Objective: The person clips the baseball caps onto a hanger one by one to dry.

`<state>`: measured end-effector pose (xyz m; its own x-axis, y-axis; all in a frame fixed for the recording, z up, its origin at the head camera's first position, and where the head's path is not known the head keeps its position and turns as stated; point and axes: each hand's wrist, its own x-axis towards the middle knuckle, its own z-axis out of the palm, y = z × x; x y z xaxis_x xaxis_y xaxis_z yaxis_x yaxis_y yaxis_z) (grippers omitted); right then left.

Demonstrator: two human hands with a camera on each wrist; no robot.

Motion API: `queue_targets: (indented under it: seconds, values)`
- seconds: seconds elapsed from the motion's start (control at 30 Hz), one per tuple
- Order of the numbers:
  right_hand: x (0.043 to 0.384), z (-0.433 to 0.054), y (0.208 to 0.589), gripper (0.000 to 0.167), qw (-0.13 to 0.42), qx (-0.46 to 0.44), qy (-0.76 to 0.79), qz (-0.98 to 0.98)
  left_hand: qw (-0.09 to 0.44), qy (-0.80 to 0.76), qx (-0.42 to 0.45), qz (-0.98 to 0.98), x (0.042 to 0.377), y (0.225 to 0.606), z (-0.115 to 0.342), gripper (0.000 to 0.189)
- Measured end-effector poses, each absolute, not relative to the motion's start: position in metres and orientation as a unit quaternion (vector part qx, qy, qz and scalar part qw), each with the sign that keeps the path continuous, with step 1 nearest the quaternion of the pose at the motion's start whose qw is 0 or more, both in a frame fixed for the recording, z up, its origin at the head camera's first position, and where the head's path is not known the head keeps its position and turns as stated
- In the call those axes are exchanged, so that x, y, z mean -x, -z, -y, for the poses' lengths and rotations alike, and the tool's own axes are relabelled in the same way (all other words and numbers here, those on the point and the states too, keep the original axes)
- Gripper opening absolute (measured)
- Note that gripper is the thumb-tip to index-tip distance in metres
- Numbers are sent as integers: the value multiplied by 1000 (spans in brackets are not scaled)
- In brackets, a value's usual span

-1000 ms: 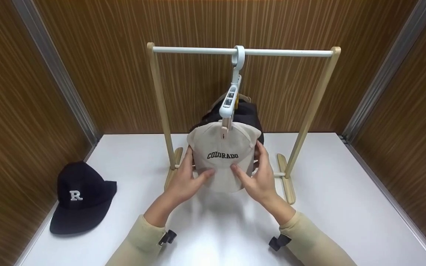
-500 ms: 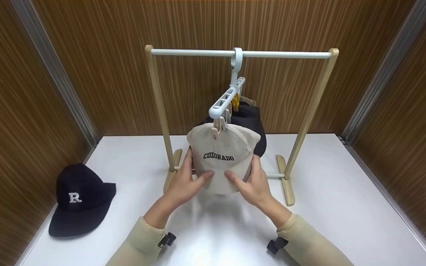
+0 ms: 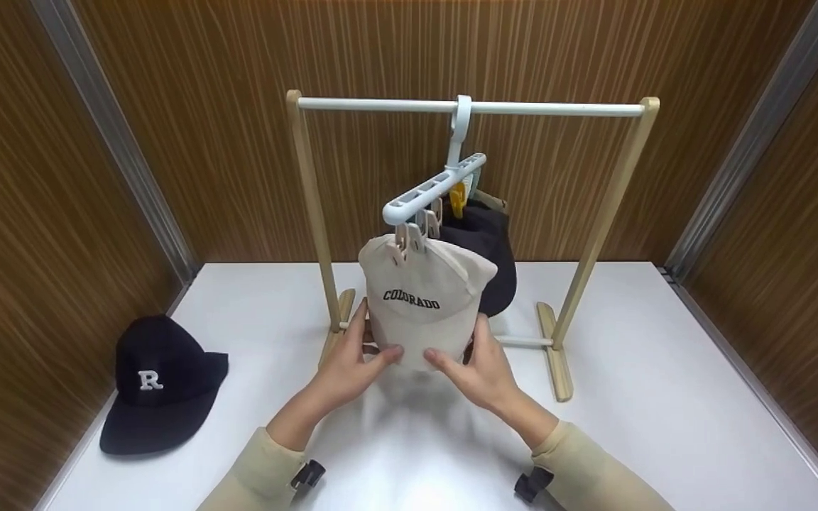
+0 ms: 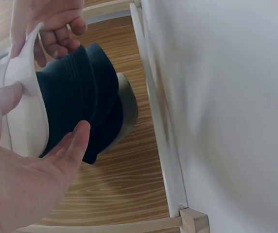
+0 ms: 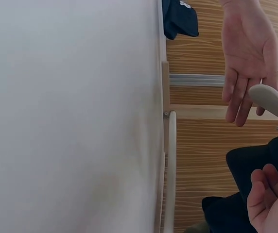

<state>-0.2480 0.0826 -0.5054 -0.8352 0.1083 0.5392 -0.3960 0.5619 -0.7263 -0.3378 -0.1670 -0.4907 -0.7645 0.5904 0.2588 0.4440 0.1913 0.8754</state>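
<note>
A white cap lettered COLORADO [image 3: 416, 280] hangs by pale clothespins [image 3: 406, 241] from the near end of a light-blue clip hanger [image 3: 427, 195]. My left hand [image 3: 352, 365] is at the left of its brim, thumb on the front face. In the left wrist view the fingers [image 4: 71, 150] stretch behind the brim, apart from its back. My right hand [image 3: 483, 369] mirrors it, thumb against the front; its loosely bent fingers [image 5: 263, 196] stand off the brim's back in the right wrist view. Dark caps [image 3: 491, 252] hang behind.
A wooden rack with a white crossbar [image 3: 558, 108] carries the hanger; its feet [image 3: 557, 362] stand on the white table [image 3: 664, 426]. A navy cap with an R [image 3: 160, 387] lies at left. A yellow clothespin [image 3: 458, 199] sits farther along the hanger. Wood-grain panels surround the table.
The hanger has turned, its near end swinging left, and the white cap now faces slightly left. Both hands have slid down toward the lower brim. More of the dark caps shows.
</note>
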Motion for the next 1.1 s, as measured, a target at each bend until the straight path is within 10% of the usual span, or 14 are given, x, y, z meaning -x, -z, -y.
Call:
queue_targets:
  seconds: [0.5, 1.1]
  values:
    - [247, -75, 514, 103, 212, -97, -444, 865, 99, -520, -304, -792, 338, 502, 187, 110]
    - [248, -53, 514, 96, 133, -97, -436, 885, 82, -524, -304, -792, 349, 510, 208, 96]
